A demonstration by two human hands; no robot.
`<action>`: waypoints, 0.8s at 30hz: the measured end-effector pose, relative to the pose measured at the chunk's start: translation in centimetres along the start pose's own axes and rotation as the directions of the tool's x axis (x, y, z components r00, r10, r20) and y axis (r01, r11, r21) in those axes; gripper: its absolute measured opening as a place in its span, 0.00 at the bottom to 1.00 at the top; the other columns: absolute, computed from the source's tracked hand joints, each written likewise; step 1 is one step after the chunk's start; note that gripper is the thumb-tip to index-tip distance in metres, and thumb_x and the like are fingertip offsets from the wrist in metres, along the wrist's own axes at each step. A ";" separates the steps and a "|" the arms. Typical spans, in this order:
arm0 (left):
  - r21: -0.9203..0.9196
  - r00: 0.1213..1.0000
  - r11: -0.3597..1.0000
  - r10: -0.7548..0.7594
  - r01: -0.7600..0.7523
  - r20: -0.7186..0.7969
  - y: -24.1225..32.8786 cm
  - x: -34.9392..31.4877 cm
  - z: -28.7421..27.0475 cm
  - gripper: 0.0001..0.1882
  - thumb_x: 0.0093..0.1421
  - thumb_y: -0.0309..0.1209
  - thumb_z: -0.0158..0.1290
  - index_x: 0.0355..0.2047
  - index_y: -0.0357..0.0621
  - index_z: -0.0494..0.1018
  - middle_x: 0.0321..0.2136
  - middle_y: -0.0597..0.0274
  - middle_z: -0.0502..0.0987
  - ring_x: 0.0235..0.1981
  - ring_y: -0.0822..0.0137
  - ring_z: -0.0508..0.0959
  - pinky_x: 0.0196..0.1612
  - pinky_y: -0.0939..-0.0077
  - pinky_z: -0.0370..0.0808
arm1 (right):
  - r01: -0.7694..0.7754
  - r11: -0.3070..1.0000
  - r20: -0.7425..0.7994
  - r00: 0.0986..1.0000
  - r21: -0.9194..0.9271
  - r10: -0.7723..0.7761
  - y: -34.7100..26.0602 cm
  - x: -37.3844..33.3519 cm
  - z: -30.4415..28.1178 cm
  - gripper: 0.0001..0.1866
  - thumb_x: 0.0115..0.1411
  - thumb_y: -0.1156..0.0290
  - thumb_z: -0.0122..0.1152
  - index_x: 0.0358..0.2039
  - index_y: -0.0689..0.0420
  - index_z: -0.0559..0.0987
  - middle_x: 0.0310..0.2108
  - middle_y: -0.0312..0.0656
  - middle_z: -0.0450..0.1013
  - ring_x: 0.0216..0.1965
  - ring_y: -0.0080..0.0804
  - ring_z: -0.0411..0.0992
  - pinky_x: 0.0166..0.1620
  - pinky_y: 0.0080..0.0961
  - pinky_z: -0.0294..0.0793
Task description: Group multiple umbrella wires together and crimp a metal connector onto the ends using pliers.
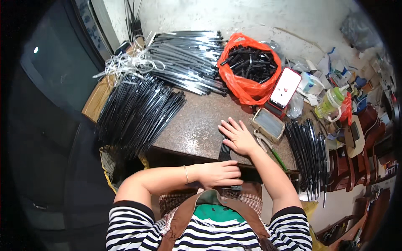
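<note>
Work status: in progress, as judged from the layout. The workpiece is a small row of black strips, lying on the desk beneath the fingers of the right hand and running over the near edge toward the left hand.

Right hand: palm down, fingers spread, resting on the strips without closing around them. Left hand: at the near edge, fingers together and slightly bent; whether it grips the strip ends cannot be told.

Done: the strips under the right hand lie side by side as a flat row. A bundle of black strips lies to the right of the right hand; whether it is finished or waiting cannot be determined.

Remaining: a large loose pile of black strips lies ahead and left of the left hand, and a second pile of strips lies farther ahead. Both probably represent outstanding stock. A red bag of short black pieces stands ahead of the right hand; its role is unclear.
</note>
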State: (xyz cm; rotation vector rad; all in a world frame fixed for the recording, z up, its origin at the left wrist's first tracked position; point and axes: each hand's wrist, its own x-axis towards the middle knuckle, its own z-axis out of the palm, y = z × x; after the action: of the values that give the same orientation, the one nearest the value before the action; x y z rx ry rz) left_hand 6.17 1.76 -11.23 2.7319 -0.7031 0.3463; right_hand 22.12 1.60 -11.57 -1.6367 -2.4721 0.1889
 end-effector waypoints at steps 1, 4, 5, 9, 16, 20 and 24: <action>0.110 0.997 0.991 0.076 -0.078 0.023 0.3 -0.2 0.1 0.38 0.32 0.47 0.48 0.42 0.34 0.56 0.37 0.49 0.61 0.41 0.56 0.61 0.48 0.57 0.50 | -0.038 0.999 -0.031 0.999 -0.006 0.038 -0.3 -0.5 -0.5 0.24 0.50 0.58 0.39 0.48 0.49 0.55 0.52 0.37 0.46 0.54 0.34 0.40 0.51 0.42 0.39; 0.122 0.962 0.990 0.105 -0.076 -0.252 2.1 -0.2 0.2 0.21 0.41 0.38 0.41 0.34 0.35 0.63 0.31 0.52 0.66 0.34 0.58 0.67 0.42 0.64 0.63 | -0.114 0.989 0.027 0.993 0.098 0.112 -1.2 -1.7 -0.2 0.23 0.51 0.56 0.36 0.48 0.50 0.55 0.52 0.37 0.46 0.54 0.31 0.41 0.52 0.42 0.37; 0.169 0.928 0.985 0.103 -0.044 -0.357 3.2 0.2 -0.7 0.19 0.42 0.36 0.42 0.32 0.36 0.65 0.29 0.55 0.68 0.32 0.60 0.69 0.40 0.66 0.65 | -0.128 0.957 0.082 0.991 0.259 0.110 -2.1 -2.4 -0.8 0.24 0.52 0.55 0.33 0.49 0.51 0.54 0.52 0.38 0.46 0.54 0.31 0.40 0.52 0.42 0.35; -0.617 0.666 0.707 -0.648 0.346 -0.369 3.9 0.8 -5.3 0.32 0.30 0.44 0.55 0.35 0.37 0.64 0.32 0.54 0.68 0.34 0.58 0.69 0.37 0.71 0.66 | -0.251 0.617 0.232 0.966 0.746 0.114 -1.5 -2.8 -4.5 0.23 0.54 0.57 0.31 0.45 0.57 0.60 0.47 0.41 0.56 0.48 0.32 0.54 0.49 0.32 0.51; -0.276 0.792 0.843 -0.531 0.461 -0.301 4.9 -1.1 -2.1 0.28 0.32 0.35 0.53 0.37 0.39 0.62 0.41 0.53 0.63 0.45 0.58 0.61 0.47 0.65 0.56 | -0.528 0.848 -0.227 0.822 0.041 0.523 3.2 -7.5 -8.0 0.06 0.38 0.71 0.53 0.19 0.59 0.73 0.22 0.41 0.64 0.28 0.38 0.64 0.31 0.29 0.65; -0.357 0.802 0.814 -0.552 0.459 -0.227 5.1 -1.6 -2.7 0.27 0.33 0.31 0.52 0.38 0.39 0.62 0.42 0.55 0.63 0.45 0.58 0.61 0.47 0.67 0.57 | -0.446 0.894 -0.403 0.827 -0.042 0.393 4.3 -7.7 -5.7 0.04 0.39 0.71 0.52 0.17 0.57 0.71 0.21 0.39 0.63 0.27 0.35 0.64 0.30 0.28 0.65; -0.389 0.775 0.789 -0.585 0.476 -0.239 4.0 -2.6 -2.3 0.30 0.31 0.39 0.56 0.36 0.38 0.64 0.40 0.53 0.64 0.44 0.57 0.63 0.45 0.69 0.60 | -0.324 0.946 -0.514 0.816 -0.027 0.265 5.0 -6.5 -5.1 0.02 0.40 0.74 0.49 0.17 0.57 0.69 0.20 0.39 0.63 0.25 0.36 0.64 0.27 0.27 0.65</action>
State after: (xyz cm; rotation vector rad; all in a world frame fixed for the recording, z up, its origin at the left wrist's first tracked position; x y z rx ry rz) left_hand 1.63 0.32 -8.98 2.3385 0.1322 0.5118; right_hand 30.18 -2.38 -8.08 -1.8236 -1.8586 -0.3167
